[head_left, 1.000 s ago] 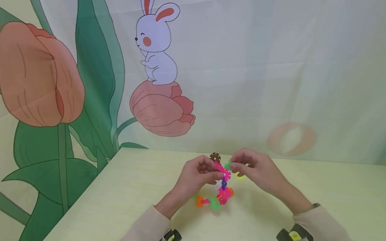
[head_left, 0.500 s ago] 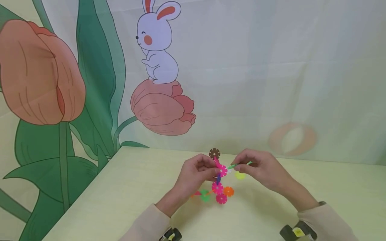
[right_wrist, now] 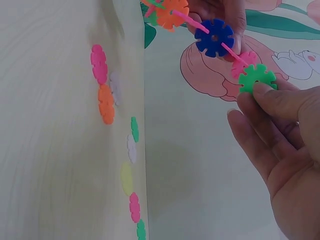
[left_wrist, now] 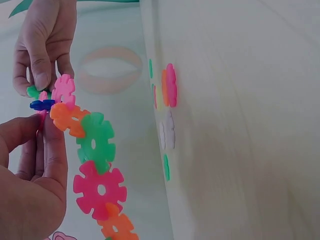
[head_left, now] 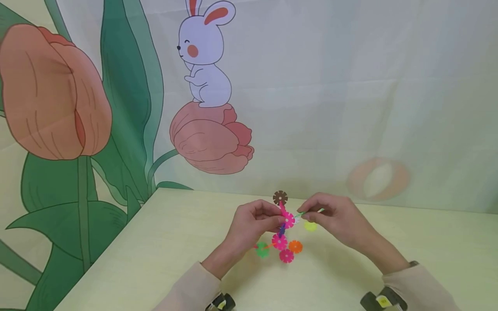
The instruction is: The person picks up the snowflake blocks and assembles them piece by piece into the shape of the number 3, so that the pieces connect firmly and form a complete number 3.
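My left hand (head_left: 254,226) pinches a pink snowflake disc (head_left: 288,220) in a chain of slotted plastic discs. My right hand (head_left: 336,218) grips a green snowflake disc (right_wrist: 257,79) between thumb and fingers, its edge at the pink disc; whether it is slotted in, I cannot tell. Below them in the chain is a blue disc (right_wrist: 214,38). In the left wrist view the chain continues through an orange disc (left_wrist: 69,119), a green disc (left_wrist: 96,143) and a crimson disc (left_wrist: 100,190). A brown disc (head_left: 280,198) shows above the left fingers.
Several loose discs lie on the pale tabletop (head_left: 155,259), among them a yellow disc (head_left: 310,226), an orange disc (head_left: 295,246) and a crimson disc (head_left: 286,256). Behind the table hangs a printed cloth (head_left: 311,108) with a rabbit and tulips.
The green disc in my right hand has turned from facing the head camera to edge-on. The hanging chain has swung left, uncovering discs on the table. Both hands have barely shifted.
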`<move>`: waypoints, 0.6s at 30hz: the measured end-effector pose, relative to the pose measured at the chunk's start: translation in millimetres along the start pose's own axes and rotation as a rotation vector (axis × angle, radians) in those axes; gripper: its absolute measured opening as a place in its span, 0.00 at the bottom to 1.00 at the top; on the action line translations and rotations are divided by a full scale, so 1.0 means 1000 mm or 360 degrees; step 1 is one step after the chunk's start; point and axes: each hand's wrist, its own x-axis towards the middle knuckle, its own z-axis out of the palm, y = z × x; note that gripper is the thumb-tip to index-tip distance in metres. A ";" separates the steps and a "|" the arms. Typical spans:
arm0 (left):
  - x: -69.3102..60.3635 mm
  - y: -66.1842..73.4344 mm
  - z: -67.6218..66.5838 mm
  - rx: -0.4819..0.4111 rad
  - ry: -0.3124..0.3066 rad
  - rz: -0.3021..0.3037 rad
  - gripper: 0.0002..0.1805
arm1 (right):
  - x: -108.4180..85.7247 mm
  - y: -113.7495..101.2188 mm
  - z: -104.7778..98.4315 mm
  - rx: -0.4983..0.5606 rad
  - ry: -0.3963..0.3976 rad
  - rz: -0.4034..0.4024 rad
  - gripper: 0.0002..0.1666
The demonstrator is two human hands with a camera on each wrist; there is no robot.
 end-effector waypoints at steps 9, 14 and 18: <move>-0.001 0.000 0.001 -0.0048 0.0003 -0.0016 0.09 | -0.002 -0.001 0.003 -0.0010 0.0074 -0.0119 0.13; -0.001 -0.001 0.001 -0.0060 0.0012 -0.0037 0.09 | -0.002 0.000 0.007 -0.0030 0.0130 -0.0089 0.12; -0.001 0.001 0.000 -0.0081 0.0035 -0.0076 0.08 | -0.001 0.002 0.015 0.0029 0.0209 -0.0045 0.12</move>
